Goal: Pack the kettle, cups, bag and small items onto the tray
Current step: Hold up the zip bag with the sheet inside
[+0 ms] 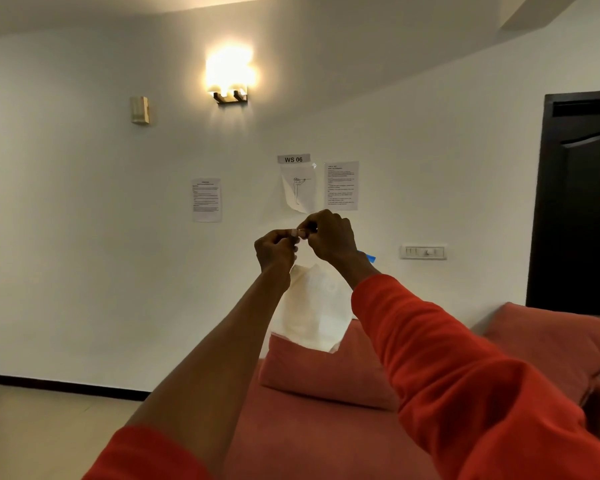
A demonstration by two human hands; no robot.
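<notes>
Head view, both hands' fingers point(300, 233) pinching bag point(314, 306) top, bag hanging below

The room is rather dim and warm. One wall lamp point(230, 76) gives the light and glares strongly, overexposed. The wall point(84, 237) gets darker toward the corners. Straight lines bend at the edges; the printed papers point(206, 199) are too soft to read.
</notes>
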